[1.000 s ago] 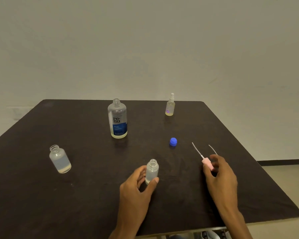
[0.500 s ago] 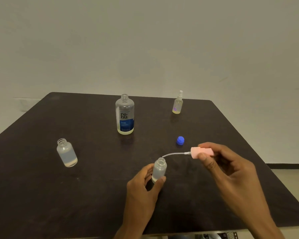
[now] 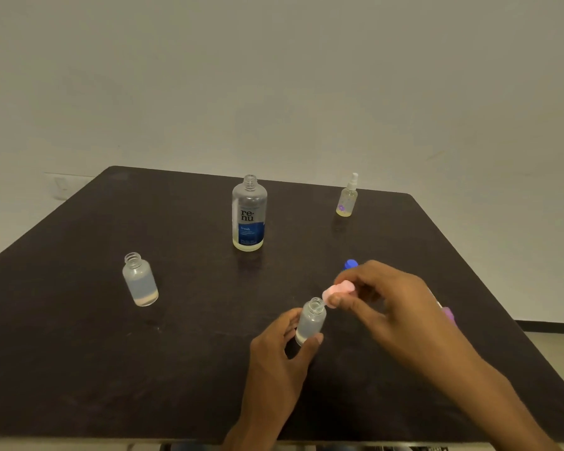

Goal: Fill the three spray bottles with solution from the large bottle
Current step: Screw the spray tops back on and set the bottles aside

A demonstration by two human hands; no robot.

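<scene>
My left hand [image 3: 279,356] grips a small frosted spray bottle [image 3: 310,320] standing open on the dark table [image 3: 79,369]. My right hand [image 3: 388,297] pinches a pink spray head [image 3: 337,291] right beside that bottle's mouth; its tube is hidden. A second open frosted bottle [image 3: 140,280] with some liquid stands at the left. The large uncapped solution bottle [image 3: 249,213] stands at mid-back. A third small bottle [image 3: 347,197] with its white sprayer on stands at the back right.
A blue cap [image 3: 350,264] lies on the table just behind my right hand. A purple piece [image 3: 448,313] shows at the right behind my right wrist. The table's right and near edges are close to my arms.
My right hand picked the pink spray head up from the table and brought it left to the mouth of the bottle that my left hand holds. The camera view shifted.
</scene>
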